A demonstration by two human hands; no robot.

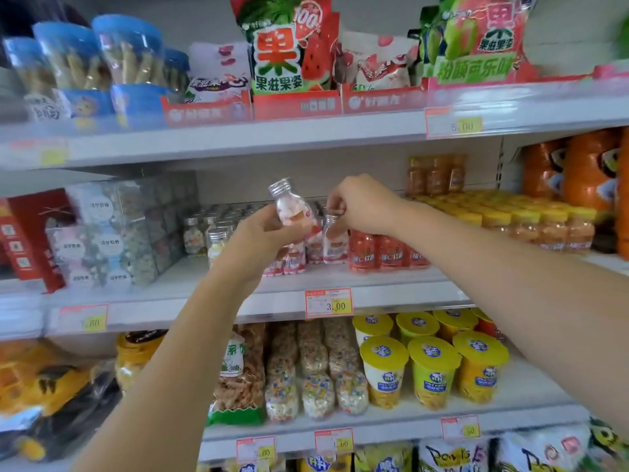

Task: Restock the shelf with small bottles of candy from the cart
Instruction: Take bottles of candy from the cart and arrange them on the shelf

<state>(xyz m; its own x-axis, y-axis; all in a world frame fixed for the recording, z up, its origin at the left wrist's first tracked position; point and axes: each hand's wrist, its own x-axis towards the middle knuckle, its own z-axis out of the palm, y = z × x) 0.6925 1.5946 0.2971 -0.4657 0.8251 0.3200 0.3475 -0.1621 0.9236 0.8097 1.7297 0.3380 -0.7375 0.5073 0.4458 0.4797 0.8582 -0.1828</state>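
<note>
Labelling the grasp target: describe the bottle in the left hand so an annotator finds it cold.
Go to the middle shelf, above the yellow 3.00 price tag, where small silver-capped candy bottles stand in rows. The bottle is the one the left hand holds. Unlike its upright neighbours, it is raised clear of the shelf and tilted, cap to the upper left.

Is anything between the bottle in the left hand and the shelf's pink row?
Nothing visible. The bottle in the left hand hangs just before the pink row; the right hand pinches a cap beside it.
</note>
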